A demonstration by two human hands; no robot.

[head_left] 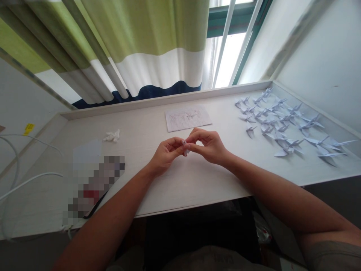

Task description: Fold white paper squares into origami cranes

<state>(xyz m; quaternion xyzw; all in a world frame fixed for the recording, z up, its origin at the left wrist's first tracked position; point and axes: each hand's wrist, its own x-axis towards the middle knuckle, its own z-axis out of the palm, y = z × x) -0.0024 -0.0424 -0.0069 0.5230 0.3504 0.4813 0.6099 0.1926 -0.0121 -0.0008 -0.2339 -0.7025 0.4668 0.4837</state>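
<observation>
My left hand (pixel 167 153) and my right hand (pixel 208 146) meet above the middle of the white desk, fingertips pinched together. Between them is a small white piece of paper (pixel 186 152), mostly hidden by the fingers; its folded shape cannot be made out. Thumbs and index fingers of both hands press on it. Just beyond the hands lies a sheet with a printed table and handwriting (pixel 186 119). To the right, several folded white paper cranes (pixel 284 145) stand in a loose group.
Left of my hands, a crumpled white tissue (pixel 112 136) and a blank paper sheet (pixel 88 151) lie on the desk (pixel 141 131). A blurred-out, flat, dark-edged object (pixel 98 186) sits beside my left forearm. White cables (pixel 31 183) run at far left. A raised ledge (pixel 158 101) borders the back, below the curtain (pixel 158 34).
</observation>
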